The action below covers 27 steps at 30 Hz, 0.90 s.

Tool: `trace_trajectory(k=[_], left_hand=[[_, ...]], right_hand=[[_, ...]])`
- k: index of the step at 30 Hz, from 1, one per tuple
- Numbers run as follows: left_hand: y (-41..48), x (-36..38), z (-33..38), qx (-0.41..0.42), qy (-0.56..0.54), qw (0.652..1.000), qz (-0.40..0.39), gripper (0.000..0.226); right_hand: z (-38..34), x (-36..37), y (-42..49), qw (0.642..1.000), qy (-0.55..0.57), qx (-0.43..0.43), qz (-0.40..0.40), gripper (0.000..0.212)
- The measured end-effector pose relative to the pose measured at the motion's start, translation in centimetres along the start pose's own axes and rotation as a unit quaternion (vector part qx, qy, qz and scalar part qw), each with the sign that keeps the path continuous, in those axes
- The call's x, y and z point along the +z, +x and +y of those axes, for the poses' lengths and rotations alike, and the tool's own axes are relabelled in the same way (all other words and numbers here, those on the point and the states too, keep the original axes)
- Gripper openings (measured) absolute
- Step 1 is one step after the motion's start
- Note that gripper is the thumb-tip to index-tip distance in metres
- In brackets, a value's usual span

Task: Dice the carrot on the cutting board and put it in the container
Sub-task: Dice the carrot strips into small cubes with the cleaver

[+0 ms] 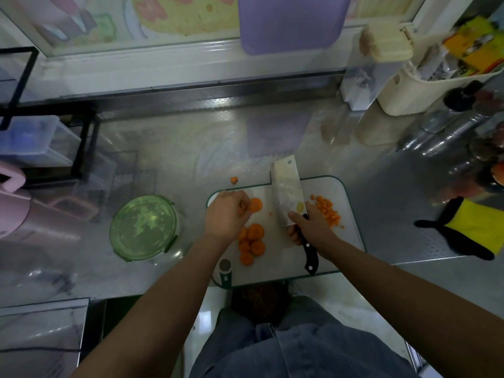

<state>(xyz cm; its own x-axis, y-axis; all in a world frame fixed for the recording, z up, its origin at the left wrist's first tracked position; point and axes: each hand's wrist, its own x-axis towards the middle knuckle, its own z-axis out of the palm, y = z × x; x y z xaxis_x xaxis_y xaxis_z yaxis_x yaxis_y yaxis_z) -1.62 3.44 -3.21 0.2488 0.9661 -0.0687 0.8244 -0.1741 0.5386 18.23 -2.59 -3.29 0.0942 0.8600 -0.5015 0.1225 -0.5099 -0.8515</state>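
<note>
A white cutting board point(283, 264) with a green rim lies on the steel counter. My left hand point(225, 214) pinches a round carrot slice point(255, 205) near the board's far left. Several more carrot slices point(252, 242) sit in a cluster just below it. A pile of diced carrot point(328, 210) lies at the board's right side. My right hand point(313, 227) grips the black handle of a cleaver point(287, 192), whose blade stands between the slice and the dice. A glass container with a green lid point(144, 227) stands left of the board, lid on.
One carrot bit point(234, 180) lies on the counter beyond the board. A black rack with plastic boxes point(41, 143) stands far left, a pink object point(11, 203) beside it. A cream basket point(425, 83), bottles point(447, 132) and a yellow-and-black cloth point(471, 227) crowd the right side.
</note>
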Motion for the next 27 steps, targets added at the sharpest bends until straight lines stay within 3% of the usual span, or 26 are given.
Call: trace_trajectory(k=[7,13,19,24,27], left_hand=[[-0.8,1.1,1.6,-0.156,-0.135,0.978,0.037,0.014],[-2.1,2.0,1.1,-0.193,-0.138,0.971,0.023,0.018],[-2.9,3.1,3.5,-0.109,-0.111,0.988,-0.022,0.015],[-3.4,5.0,4.8,0.036,0.015,0.997,-0.063,0.009],[-3.8,5.7,4.5,0.039,0.069,0.994,-0.079,0.005]], right_hand=[[1.2,0.6,-0.7,0.995,-0.093,-0.018,-0.015,0.007],[2.2,0.4,-1.6,0.990,-0.130,-0.007,0.055,0.010],[2.9,-2.5,-1.4,0.983,-0.121,0.000,0.141,0.011],[3.3,-3.8,-2.1,0.988,-0.103,0.001,0.114,0.008],[3.2,-3.6,-3.0,0.985,-0.141,-0.018,0.096,0.011]])
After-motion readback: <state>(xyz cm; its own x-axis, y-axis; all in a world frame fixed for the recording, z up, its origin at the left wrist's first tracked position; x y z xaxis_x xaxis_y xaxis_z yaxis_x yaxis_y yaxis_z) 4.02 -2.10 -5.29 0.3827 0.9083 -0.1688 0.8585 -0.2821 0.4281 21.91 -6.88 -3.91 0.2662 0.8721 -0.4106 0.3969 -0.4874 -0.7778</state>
